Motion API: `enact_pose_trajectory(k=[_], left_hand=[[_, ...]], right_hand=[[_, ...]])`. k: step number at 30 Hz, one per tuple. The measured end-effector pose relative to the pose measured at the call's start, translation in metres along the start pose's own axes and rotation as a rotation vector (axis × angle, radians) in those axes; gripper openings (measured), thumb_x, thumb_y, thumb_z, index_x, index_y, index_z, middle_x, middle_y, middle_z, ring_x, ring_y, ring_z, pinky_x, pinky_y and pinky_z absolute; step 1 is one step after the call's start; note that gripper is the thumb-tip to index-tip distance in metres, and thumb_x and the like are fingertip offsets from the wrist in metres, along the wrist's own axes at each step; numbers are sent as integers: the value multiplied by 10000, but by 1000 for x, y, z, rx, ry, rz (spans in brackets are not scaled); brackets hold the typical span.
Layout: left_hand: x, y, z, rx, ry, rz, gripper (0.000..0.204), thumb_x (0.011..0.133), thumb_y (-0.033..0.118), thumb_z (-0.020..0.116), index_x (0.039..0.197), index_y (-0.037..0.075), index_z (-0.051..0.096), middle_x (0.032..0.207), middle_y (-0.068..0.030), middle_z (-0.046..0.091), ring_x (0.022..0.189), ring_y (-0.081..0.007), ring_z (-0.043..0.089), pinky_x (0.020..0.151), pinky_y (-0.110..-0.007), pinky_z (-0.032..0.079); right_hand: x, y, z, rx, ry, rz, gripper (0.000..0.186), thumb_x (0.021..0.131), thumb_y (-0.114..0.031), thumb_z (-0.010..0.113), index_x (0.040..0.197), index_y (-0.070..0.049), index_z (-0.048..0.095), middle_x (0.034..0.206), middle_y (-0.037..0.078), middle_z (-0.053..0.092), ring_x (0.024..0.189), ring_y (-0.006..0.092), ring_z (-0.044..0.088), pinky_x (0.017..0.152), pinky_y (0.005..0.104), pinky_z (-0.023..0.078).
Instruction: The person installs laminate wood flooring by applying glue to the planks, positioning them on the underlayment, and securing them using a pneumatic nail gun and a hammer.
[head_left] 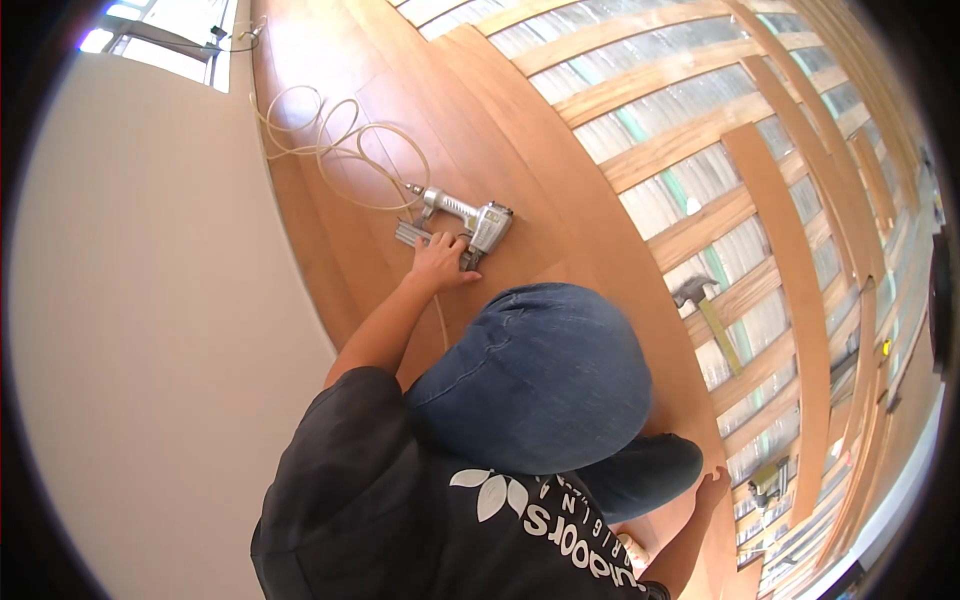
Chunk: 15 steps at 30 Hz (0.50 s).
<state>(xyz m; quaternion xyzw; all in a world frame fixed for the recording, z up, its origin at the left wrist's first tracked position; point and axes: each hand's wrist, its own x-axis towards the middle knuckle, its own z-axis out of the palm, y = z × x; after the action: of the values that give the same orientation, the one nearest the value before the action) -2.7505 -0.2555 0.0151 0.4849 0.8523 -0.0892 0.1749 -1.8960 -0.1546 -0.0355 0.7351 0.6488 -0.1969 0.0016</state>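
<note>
Fingers of my left hand (440, 262) rest over the lower part of a silver pneumatic nail gun (485, 225), which lies on wooden floorboards (520, 150). A pale coiled hose (375, 128) runs from the gun along the boards. At the lower right, beyond my bent legs in blue jeans, my right hand (710, 490) touches the floor near the edge of the laid boards, its fingers small in view and apparently apart, with nothing visible in them.
A pale wall (140, 300) curves down the left, with a window (165, 50) at top left. To the right are open joists (690, 210) over silvery sheeting, loose planks (790, 320) lying across them, a hammer (712, 315) and another tool (768, 485).
</note>
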Motion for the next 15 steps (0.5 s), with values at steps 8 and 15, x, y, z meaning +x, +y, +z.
enact_pose_trajectory(k=[8,15], left_hand=[[2,-18,-6,-27,-42,2,678,753,634,751,1274,205,678,1288,-54,586,1304,-243,491,1098,-671,251],[15,-65,-22,-30,27,-73,645,742,584,773,1265,216,693,1258,-35,595,1309,-228,478,1128,-643,224]], right_hand=[[58,-92,-16,23,102,-268,288,850,8,580,1133,24,631,1178,229,604,1141,417,562,1022,473,452],[124,-192,-2,28,-12,-465,311,875,-13,601,1184,8,622,1254,217,577,1193,406,560,1020,449,469]])
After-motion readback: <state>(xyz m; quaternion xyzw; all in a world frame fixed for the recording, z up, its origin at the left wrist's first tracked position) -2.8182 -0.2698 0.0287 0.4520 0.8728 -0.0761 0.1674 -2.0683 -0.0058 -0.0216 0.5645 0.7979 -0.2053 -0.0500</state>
